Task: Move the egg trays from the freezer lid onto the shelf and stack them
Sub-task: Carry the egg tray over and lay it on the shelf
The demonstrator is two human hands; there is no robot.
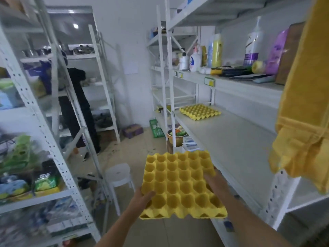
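I hold a yellow egg tray [179, 184] flat in front of me with both hands. My left hand [142, 198] grips its near left edge, thumb on top. My right hand [213, 180] grips its right edge, fingers over the rim. The tray hangs over the aisle, just left of the grey shelf [231, 145] on the right. A second yellow egg tray [200, 111] lies flat at the far end of that shelf. The freezer lid is out of view.
White racks line both sides of the aisle. A white stool [118, 175] stands on the floor just left of the held tray. A person in black [78, 107] stands at the left rack further back. A yellow cloth [302, 104] hangs at the right. Bottles [217, 50] fill the upper right shelf.
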